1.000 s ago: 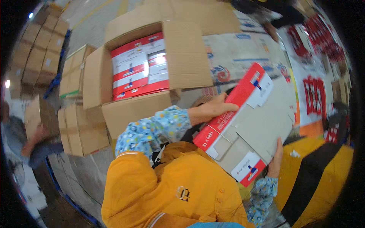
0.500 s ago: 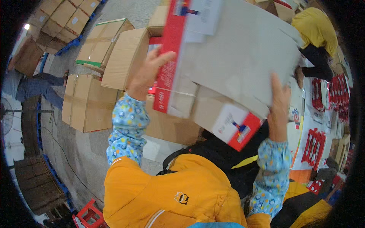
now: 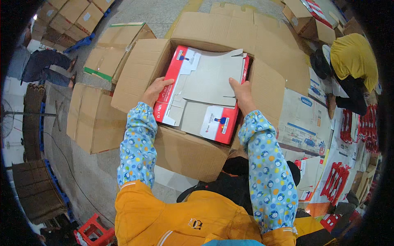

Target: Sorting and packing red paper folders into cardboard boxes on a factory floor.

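Note:
A flattened red, white and grey carton (image 3: 211,78) lies face up in the open brown cardboard box (image 3: 211,30), whose flaps are folded outward. My left hand (image 3: 156,91) grips the carton's red left edge, thumb on top. On the opposite side my right hand (image 3: 243,95) holds its right edge, thumb pressed on the grey board and fingers down along the side. Patterned blue sleeves cover both forearms. Whatever lies under the carton is mostly hidden; a dark gap shows along the box's right wall.
Taped brown boxes (image 3: 92,117) stand to the left. A red stool (image 3: 95,230) is at lower left. At right, a person in a yellow top (image 3: 353,61) bends near printed flat cardboard (image 3: 301,119) and bundled red pieces (image 3: 335,182). Another person's legs (image 3: 49,67) show at far left.
Both hands have lowered the flattened carton from above into the open box. The hands are closer together now, and more of the box and its flaps shows.

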